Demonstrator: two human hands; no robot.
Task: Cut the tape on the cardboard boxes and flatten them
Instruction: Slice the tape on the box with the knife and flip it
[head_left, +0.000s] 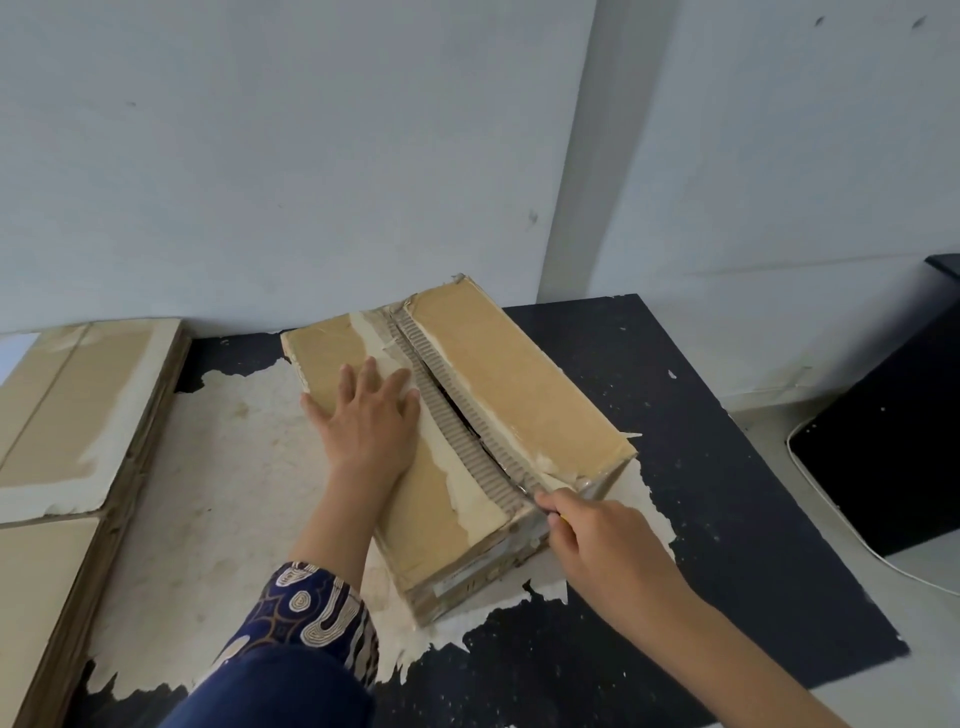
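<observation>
A long brown cardboard box (498, 364) lies on a dark table (701, 467), its top flaps meeting at a centre seam with torn paper and exposed corrugation. The seam gapes open along its middle. My left hand (363, 415) presses flat on the left flap, fingers spread. My right hand (597, 540) grips a utility knife (540, 493) with a yellow handle, its blade at the near end of the seam by the box's front edge. Clear tape covers the box's near end face.
A stack of flattened cardboard sheets (67, 426) lies at the table's left. The tabletop's dark coating has peeled, baring a pale patch (234, 493). A black cabinet (893, 441) stands to the right, with a white cable on the floor. A white wall runs behind.
</observation>
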